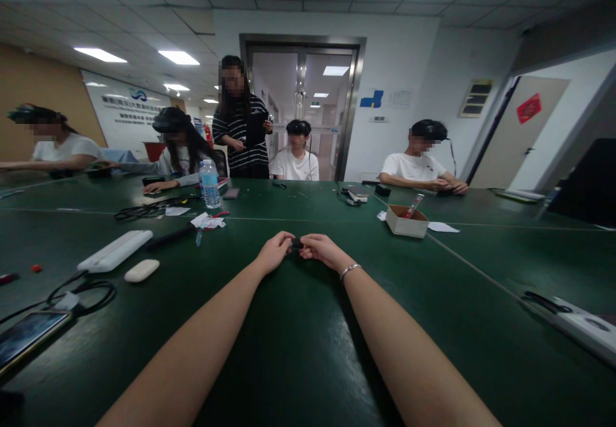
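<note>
The small black object [297, 243] is located between the fingertips of the left hand [278, 251] and the right hand [321, 250], above or on the green counter [298, 337]; contact with the surface cannot be determined. Relative to the right hand, the object lies at the tips of the thumb and index finger, on that hand's left side. The right hand pinches it at its right end. Relative to the left hand, the object lies directly to the right of the fingertips. The left hand's fingers are bent and drawn in toward the object's left end; whether they grip it or only touch it cannot be told. A metal bracelet [350, 272] encircles the right wrist.

Surrounding items: beyond the hands and to the left, a water bottle [209, 186] stands upright. Nearer on the left side, a white oblong case [115, 251] lies beside a white oval item [142, 271]. Beyond the hands and to the right, an open box [407, 225] holds a slender item [414, 206], which leans upward above the rim.
</note>
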The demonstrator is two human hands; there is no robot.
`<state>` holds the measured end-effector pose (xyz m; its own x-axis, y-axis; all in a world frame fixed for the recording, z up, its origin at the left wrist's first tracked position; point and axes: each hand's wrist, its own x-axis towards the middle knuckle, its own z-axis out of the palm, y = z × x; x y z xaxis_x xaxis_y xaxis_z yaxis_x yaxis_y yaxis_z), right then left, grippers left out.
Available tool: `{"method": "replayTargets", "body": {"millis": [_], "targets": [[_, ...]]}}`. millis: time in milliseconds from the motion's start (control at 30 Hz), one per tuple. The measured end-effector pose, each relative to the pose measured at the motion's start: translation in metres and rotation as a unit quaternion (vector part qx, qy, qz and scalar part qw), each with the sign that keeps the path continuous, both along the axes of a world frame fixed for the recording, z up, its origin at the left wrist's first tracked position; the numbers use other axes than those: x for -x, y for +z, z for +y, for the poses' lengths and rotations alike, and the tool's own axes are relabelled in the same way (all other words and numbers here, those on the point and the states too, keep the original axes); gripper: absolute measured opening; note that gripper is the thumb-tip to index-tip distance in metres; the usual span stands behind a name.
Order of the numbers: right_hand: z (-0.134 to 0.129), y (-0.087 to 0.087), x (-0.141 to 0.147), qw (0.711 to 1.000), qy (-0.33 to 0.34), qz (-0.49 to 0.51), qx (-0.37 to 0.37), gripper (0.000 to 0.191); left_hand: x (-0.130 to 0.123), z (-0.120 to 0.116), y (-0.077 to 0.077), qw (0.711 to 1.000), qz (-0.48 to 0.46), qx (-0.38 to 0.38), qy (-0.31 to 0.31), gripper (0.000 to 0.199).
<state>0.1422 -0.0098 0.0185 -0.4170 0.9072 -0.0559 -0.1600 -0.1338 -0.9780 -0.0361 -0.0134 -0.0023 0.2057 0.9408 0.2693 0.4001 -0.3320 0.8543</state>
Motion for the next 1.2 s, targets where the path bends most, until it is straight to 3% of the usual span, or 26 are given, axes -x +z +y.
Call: {"method": "replayTargets", "body": {"millis": [733, 1200], "targets": [[0.0017, -0.0026, -0.0003, 1.000, 0.000, 0.003, -0.002, 0.003, -0.0003, 0.0002, -0.0003, 1.000, -0.015, -0.003, -0.012, 0.031], [-0.0020, 0.0021, 0.0003, 1.000, -0.006, -0.003, 0.004, 0.005, -0.0004, -0.0035, 0.0050, 0.999, 0.000, -0.049, -0.005, 0.029]]}}
